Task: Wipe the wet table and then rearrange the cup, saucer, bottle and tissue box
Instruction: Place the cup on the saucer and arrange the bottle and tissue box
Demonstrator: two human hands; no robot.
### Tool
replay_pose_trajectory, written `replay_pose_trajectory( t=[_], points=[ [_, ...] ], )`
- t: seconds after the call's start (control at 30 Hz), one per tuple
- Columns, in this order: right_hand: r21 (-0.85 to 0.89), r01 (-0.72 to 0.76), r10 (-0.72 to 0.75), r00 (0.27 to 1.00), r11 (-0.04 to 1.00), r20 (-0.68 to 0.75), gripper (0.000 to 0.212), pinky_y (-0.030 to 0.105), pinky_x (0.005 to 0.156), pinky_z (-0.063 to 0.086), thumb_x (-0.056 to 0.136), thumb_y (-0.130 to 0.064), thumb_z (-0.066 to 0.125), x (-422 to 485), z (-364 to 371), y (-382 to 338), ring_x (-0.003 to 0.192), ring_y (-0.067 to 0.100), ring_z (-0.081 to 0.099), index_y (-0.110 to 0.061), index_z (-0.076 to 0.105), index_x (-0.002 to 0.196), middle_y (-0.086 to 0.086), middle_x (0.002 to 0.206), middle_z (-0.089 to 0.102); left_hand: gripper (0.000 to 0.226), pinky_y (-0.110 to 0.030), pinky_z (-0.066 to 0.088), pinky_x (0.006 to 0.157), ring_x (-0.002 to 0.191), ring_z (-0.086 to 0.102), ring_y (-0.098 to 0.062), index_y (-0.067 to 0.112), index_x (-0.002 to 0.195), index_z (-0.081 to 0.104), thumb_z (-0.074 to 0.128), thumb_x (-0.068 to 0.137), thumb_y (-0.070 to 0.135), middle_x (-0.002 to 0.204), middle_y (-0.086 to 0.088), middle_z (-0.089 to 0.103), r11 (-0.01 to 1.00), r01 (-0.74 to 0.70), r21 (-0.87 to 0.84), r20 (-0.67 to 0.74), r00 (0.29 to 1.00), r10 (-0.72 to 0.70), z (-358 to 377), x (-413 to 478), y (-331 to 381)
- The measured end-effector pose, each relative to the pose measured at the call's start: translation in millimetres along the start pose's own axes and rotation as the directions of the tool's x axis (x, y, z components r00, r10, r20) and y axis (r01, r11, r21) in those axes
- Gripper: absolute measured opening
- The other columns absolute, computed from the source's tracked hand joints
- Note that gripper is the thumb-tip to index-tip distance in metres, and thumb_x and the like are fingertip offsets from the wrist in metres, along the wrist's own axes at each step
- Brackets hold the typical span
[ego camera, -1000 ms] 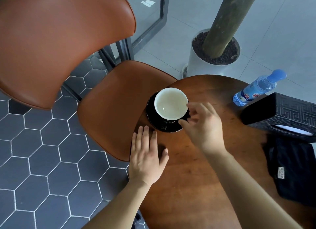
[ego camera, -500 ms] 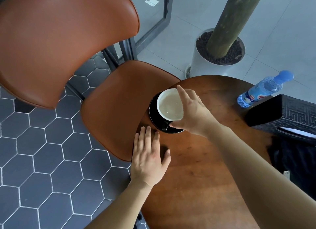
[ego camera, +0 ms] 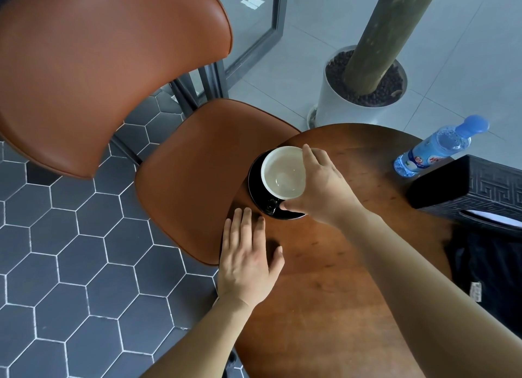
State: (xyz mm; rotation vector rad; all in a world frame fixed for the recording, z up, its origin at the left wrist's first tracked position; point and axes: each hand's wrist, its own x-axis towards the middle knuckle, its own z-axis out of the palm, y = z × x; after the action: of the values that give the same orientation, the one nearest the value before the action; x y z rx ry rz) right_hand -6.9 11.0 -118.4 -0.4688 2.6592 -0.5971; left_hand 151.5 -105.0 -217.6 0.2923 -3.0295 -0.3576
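Note:
A cup (ego camera: 283,173), white inside and black outside, stands on a black saucer (ego camera: 257,191) at the left edge of the round wooden table (ego camera: 324,264). My right hand (ego camera: 322,188) wraps around the cup's right side, thumb near the dark handle. My left hand (ego camera: 247,260) lies flat, fingers apart, on the table edge just below the saucer. A clear water bottle (ego camera: 437,148) with a blue cap stands at the far right. A black patterned tissue box (ego camera: 474,189) sits in front of it.
A dark cloth (ego camera: 488,267) lies on the table's right side below the tissue box. A brown chair seat (ego camera: 192,174) is tucked against the table's left edge, its backrest (ego camera: 99,66) further left. A white planter (ego camera: 364,86) with a trunk stands behind the table.
My right hand has reached forward from beside the cup and closed around its rim and side. The left hand has stayed flat in place.

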Motion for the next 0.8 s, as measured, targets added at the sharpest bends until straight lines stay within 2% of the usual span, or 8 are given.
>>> replay_pose_trajectory(
  t=[0.23, 0.4, 0.63, 0.8],
  points=[
    [-0.006, 0.001, -0.001, 1.000, 1.000, 0.008, 0.127, 0.037, 0.113, 0.034, 0.065, -0.038, 0.091, 0.5, 0.1, 0.6, 0.145, 0.028, 0.029, -0.010, 0.010, 0.159, 0.004, 0.157, 0.026, 0.061, -0.052, 0.024, 0.123, 0.149, 0.032, -0.038, 0.005, 0.138, 0.056, 0.048, 0.094, 0.047, 0.153, -0.023, 0.043, 1.000, 0.001, 0.008, 0.001, 1.000, -0.001, -0.8, 0.0, -0.1],
    [0.080, -0.008, 0.008, 1.000, 0.997, 0.004, 0.134, 0.044, 0.119, 0.033, 0.062, -0.039, 0.094, -6.6, 0.2, 7.6, 0.150, 0.027, 0.023, -0.025, 0.004, 0.160, 0.001, 0.165, 0.014, 0.061, -0.053, 0.025, 0.123, 0.148, 0.032, -0.039, 0.005, 0.138, 0.056, 0.048, 0.094, 0.047, 0.153, -0.023, 0.043, 1.000, -0.001, 0.015, 0.000, 1.000, 0.001, -0.4, 0.0, -0.1],
    [0.152, 0.004, 0.011, 0.995, 0.988, -0.100, 0.121, 0.029, 0.109, 0.036, 0.070, -0.033, 0.090, -23.0, 8.5, 16.5, 0.146, 0.019, 0.029, -0.024, 0.011, 0.160, -0.001, 0.161, 0.024, 0.061, -0.053, 0.025, 0.122, 0.148, 0.032, -0.039, 0.005, 0.138, 0.055, 0.049, 0.094, 0.046, 0.153, -0.023, 0.043, 1.000, -0.002, 0.017, 0.000, 1.000, 0.002, -0.3, -0.2, 0.5],
    [0.163, 0.036, -0.011, 0.988, 0.986, -0.153, 0.115, 0.039, 0.110, 0.041, 0.071, -0.033, 0.089, -17.4, 11.1, 13.8, 0.145, 0.020, 0.031, -0.025, 0.014, 0.159, -0.002, 0.160, 0.028, 0.061, -0.052, 0.024, 0.123, 0.149, 0.031, -0.038, 0.006, 0.138, 0.055, 0.049, 0.093, 0.047, 0.153, -0.023, 0.043, 1.000, -0.001, 0.017, -0.001, 1.000, 0.001, -0.7, 0.1, 0.8]
  ],
)
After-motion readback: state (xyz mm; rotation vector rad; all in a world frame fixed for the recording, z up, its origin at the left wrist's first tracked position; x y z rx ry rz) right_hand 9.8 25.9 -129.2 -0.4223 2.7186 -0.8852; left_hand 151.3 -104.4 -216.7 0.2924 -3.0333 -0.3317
